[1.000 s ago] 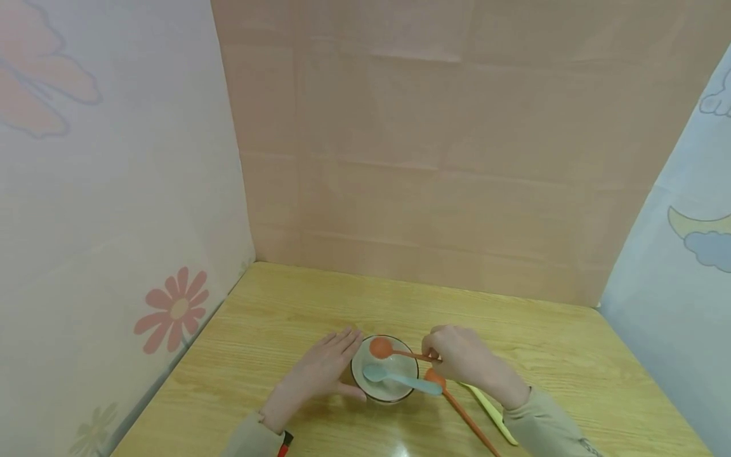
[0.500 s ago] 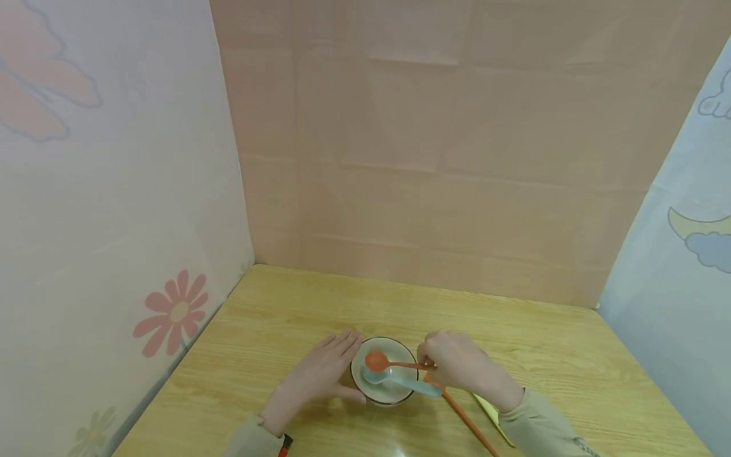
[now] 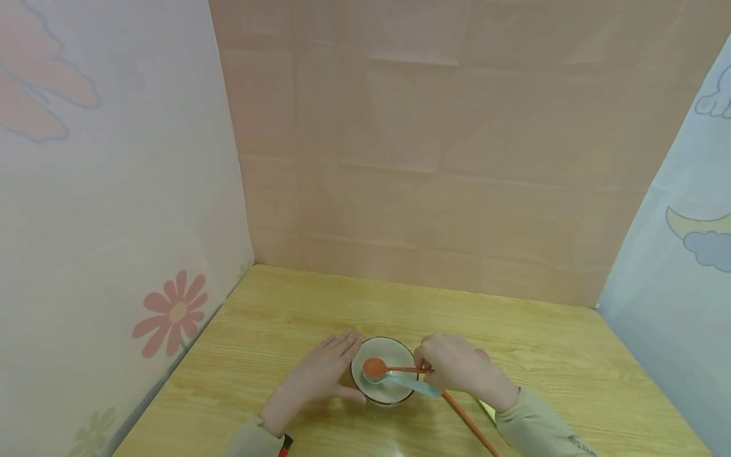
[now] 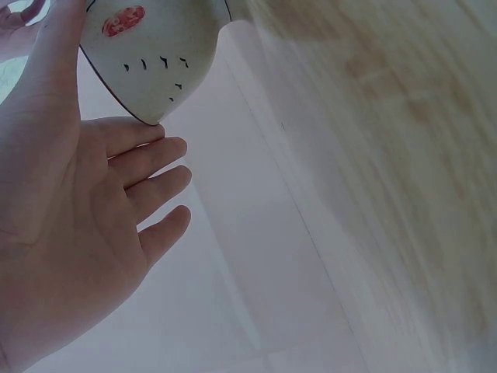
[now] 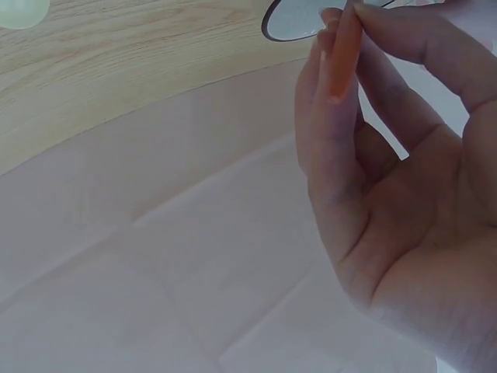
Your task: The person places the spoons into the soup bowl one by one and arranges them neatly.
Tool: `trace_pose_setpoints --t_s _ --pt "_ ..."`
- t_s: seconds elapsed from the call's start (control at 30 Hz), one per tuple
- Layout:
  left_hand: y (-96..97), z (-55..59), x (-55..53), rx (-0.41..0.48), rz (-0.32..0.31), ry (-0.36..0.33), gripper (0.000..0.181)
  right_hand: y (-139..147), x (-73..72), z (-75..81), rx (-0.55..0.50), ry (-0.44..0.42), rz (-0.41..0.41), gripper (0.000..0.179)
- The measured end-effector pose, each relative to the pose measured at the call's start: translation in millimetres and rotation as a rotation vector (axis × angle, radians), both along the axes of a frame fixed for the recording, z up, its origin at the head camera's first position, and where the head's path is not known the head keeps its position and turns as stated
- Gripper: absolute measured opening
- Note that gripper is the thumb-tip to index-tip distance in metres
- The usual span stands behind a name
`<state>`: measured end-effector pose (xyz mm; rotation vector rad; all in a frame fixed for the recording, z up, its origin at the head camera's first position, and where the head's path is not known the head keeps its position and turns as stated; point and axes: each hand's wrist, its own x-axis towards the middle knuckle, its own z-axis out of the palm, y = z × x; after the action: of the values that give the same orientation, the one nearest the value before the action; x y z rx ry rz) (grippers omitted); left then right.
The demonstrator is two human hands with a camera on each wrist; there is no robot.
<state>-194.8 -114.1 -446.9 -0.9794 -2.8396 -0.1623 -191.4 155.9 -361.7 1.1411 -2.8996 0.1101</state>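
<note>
**One orange spoon (image 3: 375, 367) pinched above a bowl (image 3: 395, 350)**

The right hand (image 3: 459, 365) pinches the spoon's thin handle between thumb and fingertips; the right wrist view shows the end of that handle sticking out toward the palm. The spoon's round head lies within the bowl's outline, overlapping the head of a light blue spoon (image 3: 417, 385). Whether the two heads touch, I cannot tell. The blue spoon leans in the bowl, its handle crossing the rim on the right and ending just beside the right hand.

The left hand (image 3: 320, 368) stands at the bowl's left side, fingers straight and thumb spread away from them. In the left wrist view the forefinger meets the rim, and the bowl's outside carries a red patch and small black marks.

Another orange handle (image 3: 469, 422) lies slantwise on the wooden table (image 3: 571, 368), its upper end hidden at the right hand. Beside it, a yellow strip (image 3: 487, 408) shows partly from under the right forearm. Near the left sleeve (image 3: 254, 437) is a red and black thing (image 3: 285, 446), too cut off to name. A plain tan sheet (image 3: 400, 158) hangs behind the table.
</note>
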Motion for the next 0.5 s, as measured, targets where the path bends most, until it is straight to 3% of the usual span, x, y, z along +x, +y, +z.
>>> trace_pose_setpoints --t_s 0.23,0.5 --pt "0.4 -1.3 -1.5 0.008 -0.002 0.008 0.108 -0.9 -2.3 -3.6 0.016 0.040 0.022 0.019" --pt "0.2 -3.0 -1.9 0.007 -0.001 0.003 0.108 -0.9 -2.6 -5.6 0.019 0.023 0.012 0.019"
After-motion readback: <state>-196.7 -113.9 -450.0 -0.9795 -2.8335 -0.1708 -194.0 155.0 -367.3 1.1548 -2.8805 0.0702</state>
